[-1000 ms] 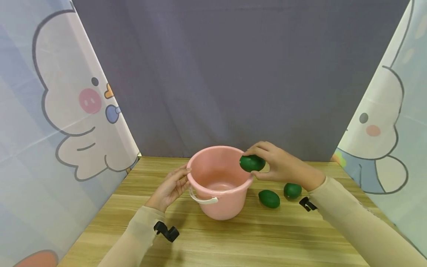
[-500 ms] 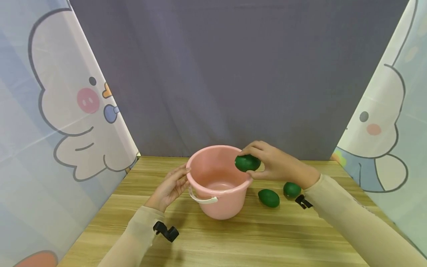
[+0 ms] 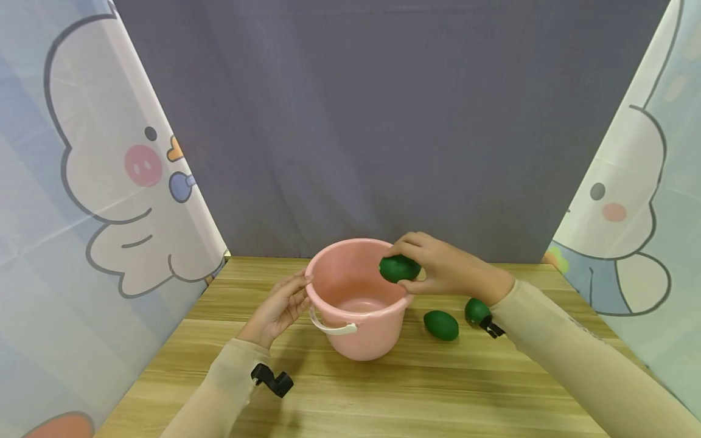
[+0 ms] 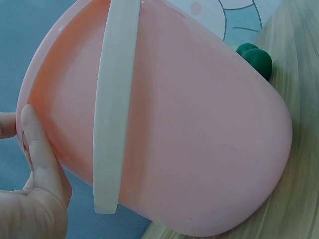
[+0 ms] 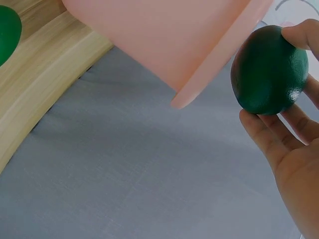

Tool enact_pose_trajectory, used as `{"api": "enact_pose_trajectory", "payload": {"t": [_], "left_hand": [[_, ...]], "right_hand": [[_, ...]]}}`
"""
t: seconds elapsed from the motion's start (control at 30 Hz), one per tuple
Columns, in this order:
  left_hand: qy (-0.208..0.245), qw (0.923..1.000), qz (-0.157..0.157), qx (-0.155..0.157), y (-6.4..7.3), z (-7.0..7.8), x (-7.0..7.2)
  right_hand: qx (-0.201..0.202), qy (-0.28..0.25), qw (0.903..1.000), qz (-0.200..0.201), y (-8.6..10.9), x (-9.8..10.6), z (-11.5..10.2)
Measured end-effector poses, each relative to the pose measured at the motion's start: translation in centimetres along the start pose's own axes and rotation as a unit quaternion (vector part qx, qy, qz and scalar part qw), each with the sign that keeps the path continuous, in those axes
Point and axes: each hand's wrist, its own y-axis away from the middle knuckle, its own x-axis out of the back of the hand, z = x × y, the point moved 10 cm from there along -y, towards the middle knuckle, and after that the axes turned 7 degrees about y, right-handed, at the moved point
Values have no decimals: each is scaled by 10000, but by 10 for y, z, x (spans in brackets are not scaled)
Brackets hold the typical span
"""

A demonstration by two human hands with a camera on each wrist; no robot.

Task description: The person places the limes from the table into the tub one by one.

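Note:
A pink bucket (image 3: 364, 337) stands upright on the wooden table, its white handle (image 3: 335, 330) hanging down at the front left. My left hand (image 3: 277, 309) pinches its rim on the left side, with the thumb (image 4: 40, 149) on the outer wall in the left wrist view. My right hand (image 3: 432, 261) grips a glossy, dark green oval fruit (image 3: 398, 269) between thumb and fingers, above the right part of the bucket's mouth. In the right wrist view this fruit (image 5: 269, 72) shows just past the rim. The visible bottom inside the bucket is bare.
Two more green oval fruits lie right of the bucket: a nearer fruit (image 3: 441, 325) and a farther fruit (image 3: 477, 310) partly covered by the right wrist's black clip (image 3: 491, 328). A grey curtain (image 3: 350, 121) hangs behind the table (image 3: 350, 401), with cartoon-printed cloths at both sides.
My right hand has moved left with the green fruit, from beside the right rim to over the bucket's mouth. The left hand keeps its hold on the rim.

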Motion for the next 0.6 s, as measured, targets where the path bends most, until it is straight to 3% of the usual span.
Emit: {"api": "enact_pose_trajectory", "payload": {"t": [0.2,0.6], "left_hand": [[34,10000,-11,-44,0,1,0],[-9,10000,-61,-48,1,1,-1]], "right_hand": [[141,125,9998,-54,-5,-8,-3],[-66,153,9997,-178,-10,-15,-4]]}}
